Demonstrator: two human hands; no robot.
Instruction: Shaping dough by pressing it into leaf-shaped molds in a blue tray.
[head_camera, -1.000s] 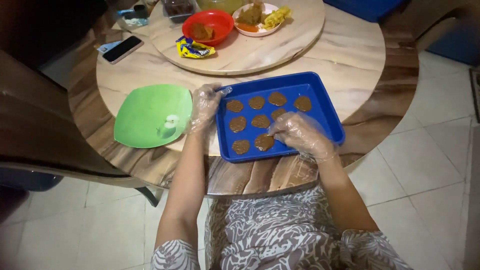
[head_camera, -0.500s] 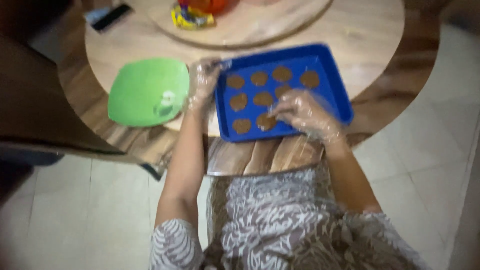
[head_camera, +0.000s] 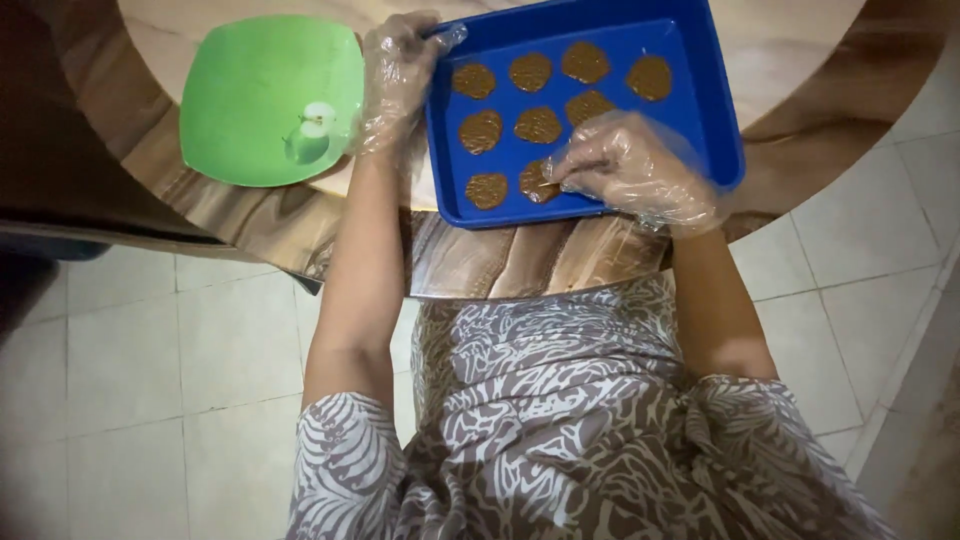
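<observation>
Your left hand (head_camera: 395, 80), gloved, grips the blue tray (head_camera: 715, 120) at its left rim — bracing it near the table's (head_camera: 480, 255) front edge. Your right hand (head_camera: 630, 170) pinches the brown patty (head_camera: 538, 182) in the tray's front row, fingers narrowed. A green plate (head_camera: 255, 95) sits just left.

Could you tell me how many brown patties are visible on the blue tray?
8: four along the far row, three in the middle, one near of the blue tray. The gloved right hand may hide others.
</observation>
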